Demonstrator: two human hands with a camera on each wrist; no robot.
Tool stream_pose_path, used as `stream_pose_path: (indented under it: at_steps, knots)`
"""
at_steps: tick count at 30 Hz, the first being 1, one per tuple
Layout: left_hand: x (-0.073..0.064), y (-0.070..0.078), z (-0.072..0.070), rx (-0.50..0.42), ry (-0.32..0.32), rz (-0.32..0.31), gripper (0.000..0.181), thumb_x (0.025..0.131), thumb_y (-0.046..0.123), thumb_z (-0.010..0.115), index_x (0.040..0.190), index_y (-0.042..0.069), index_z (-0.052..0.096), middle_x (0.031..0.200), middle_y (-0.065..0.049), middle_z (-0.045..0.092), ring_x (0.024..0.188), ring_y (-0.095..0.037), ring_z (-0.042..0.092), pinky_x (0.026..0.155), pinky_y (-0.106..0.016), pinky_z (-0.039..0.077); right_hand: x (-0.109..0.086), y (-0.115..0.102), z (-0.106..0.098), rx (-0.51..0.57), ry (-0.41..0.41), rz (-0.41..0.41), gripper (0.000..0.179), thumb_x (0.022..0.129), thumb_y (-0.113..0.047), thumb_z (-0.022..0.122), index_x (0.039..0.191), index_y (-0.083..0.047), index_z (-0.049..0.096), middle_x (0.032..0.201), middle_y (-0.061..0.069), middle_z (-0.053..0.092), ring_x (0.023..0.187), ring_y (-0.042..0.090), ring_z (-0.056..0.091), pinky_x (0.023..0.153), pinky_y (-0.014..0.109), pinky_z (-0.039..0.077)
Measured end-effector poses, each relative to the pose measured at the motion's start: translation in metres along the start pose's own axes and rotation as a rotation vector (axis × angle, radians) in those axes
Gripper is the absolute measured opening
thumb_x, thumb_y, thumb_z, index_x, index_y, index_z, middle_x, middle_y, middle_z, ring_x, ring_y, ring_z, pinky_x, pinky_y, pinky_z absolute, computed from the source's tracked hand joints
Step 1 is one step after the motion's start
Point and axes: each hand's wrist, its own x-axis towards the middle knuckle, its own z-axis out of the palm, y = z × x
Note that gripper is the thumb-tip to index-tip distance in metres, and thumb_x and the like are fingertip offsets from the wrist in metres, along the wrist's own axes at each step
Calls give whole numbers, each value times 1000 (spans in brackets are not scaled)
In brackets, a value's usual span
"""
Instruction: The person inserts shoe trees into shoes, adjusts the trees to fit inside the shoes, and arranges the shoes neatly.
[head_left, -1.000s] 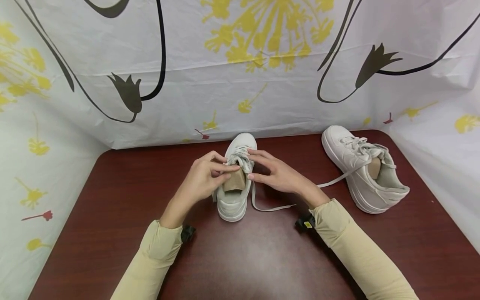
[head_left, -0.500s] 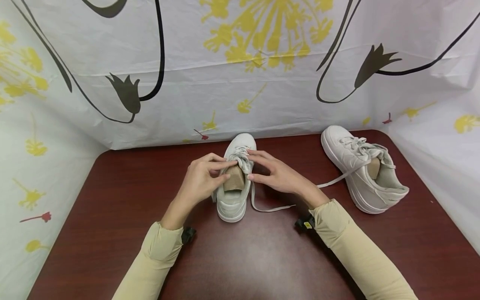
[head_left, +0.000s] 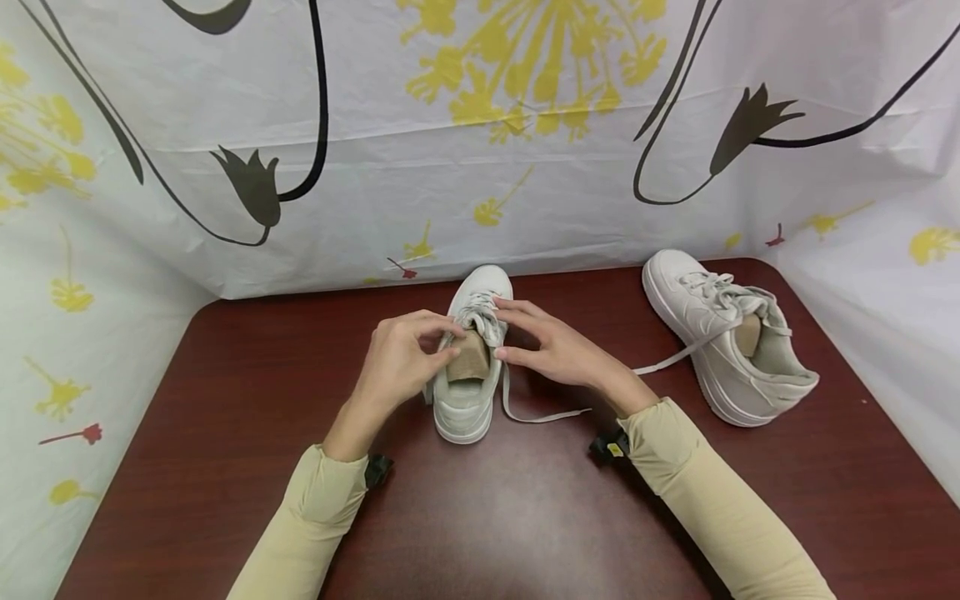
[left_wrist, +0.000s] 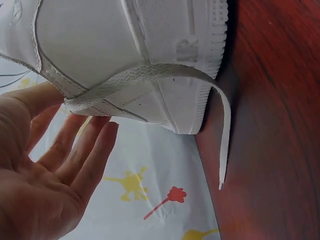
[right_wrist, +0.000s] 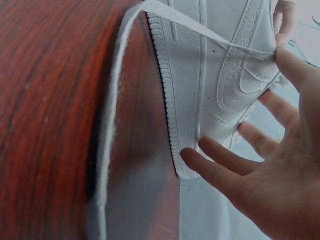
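A white sneaker stands at the back middle of the table, toe pointing away, with a brown cardboard-like piece in its opening. My left hand is at the left side of the collar, thumb and index finger parted over its edge. In the left wrist view its relaxed fingers reach along the upper. On the other side, my right hand touches the lace area with spread fingers, its thumb by the collar. A loose lace hangs down on the right side, another lace end on the left.
A second white sneaker stands at the back right, with its lace trailing left toward my right wrist. Behind the dark red table hangs a white patterned sheet that also covers the sides.
My left index finger has drawn back left from the front of the shoe opening, uncovering more of the brown piece. My right hand and both sneakers have stayed in place.
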Motion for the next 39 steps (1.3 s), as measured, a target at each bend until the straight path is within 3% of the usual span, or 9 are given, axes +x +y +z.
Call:
stream_pose_path:
  at_steps: [6, 19, 27, 35, 39]
  knots:
    - [1, 1, 2, -46, 3, -80, 29, 74, 4, 86, 90, 12, 63, 82, -2, 72, 75, -12, 71, 68, -29, 58, 0, -1, 0, -3, 9, 2, 59, 95, -37, 67, 147, -14, 50, 158, 0, 34, 144, 20, 32, 114, 46, 30]
    - [6, 1, 4, 18, 14, -131, 32, 71, 8, 86, 88, 15, 60, 79, 0, 70, 73, -12, 69, 69, -30, 57, 1, 0, 1, -4, 8, 2, 59, 95, -37, 67, 147, -14, 50, 158, 0, 34, 144, 20, 31, 115, 45, 29]
    - [6, 1, 2, -20, -52, -137, 36, 78, 9, 83, 108, 13, 64, 100, -2, 69, 84, -15, 70, 73, -31, 57, -1, -4, 1, -8, -6, 31, 63, 97, -41, 64, 151, -19, 43, 161, 0, 28, 146, 21, 27, 115, 48, 28]
    - [0, -3, 1, -59, -64, -121, 51, 82, 9, 80, 128, 10, 60, 115, -8, 68, 97, -21, 70, 73, -33, 58, -5, -7, 8, -28, 44, 9, 66, 97, -41, 64, 154, -20, 39, 161, 3, 30, 147, 20, 26, 117, 46, 26]
    - [-1, -3, 1, -65, -71, -135, 52, 83, 11, 80, 130, 11, 59, 121, -10, 68, 103, -23, 70, 84, -41, 56, -7, -9, 10, -27, 57, 15, 67, 96, -42, 64, 154, -19, 39, 161, 4, 29, 147, 20, 27, 117, 46, 26]
